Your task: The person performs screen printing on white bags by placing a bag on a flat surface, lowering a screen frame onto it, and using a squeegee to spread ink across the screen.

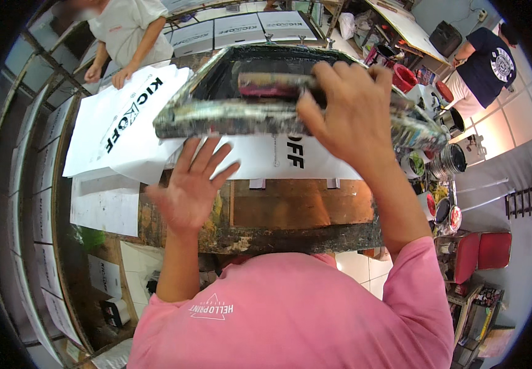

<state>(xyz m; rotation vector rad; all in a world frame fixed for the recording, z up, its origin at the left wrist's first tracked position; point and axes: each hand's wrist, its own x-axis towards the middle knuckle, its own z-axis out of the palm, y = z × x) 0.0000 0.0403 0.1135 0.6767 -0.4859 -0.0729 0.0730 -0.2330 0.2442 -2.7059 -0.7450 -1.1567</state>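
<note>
A paint-crusted screen printing frame (pixel 229 120) is tilted above the worktable, its near rail raised over a white printed sheet (pixel 250 157). Inside the frame lies a squeegee (pixel 266 84) with a worn, stained handle. My right hand (pixel 355 114) reaches over the near rail, fingers curled round the squeegee's right end; its palm side is hidden. Just below the rail, my left hand (pixel 187 190) is open with fingers spread, somewhat blurred. Whether its fingertips touch the frame I cannot tell. Left of the frame, a loose stack of printed sheets (pixel 118 123) overlaps the table.
Across the table a person (pixel 127 37) in a white shirt has hands near the stacked sheets. Racks with sheets (pixel 43 203) line the left. Ink tubs (pixel 404 77) and cans crowd the right, with another person (pixel 490 67) beyond. A red chair (pixel 478 252) stands lower right.
</note>
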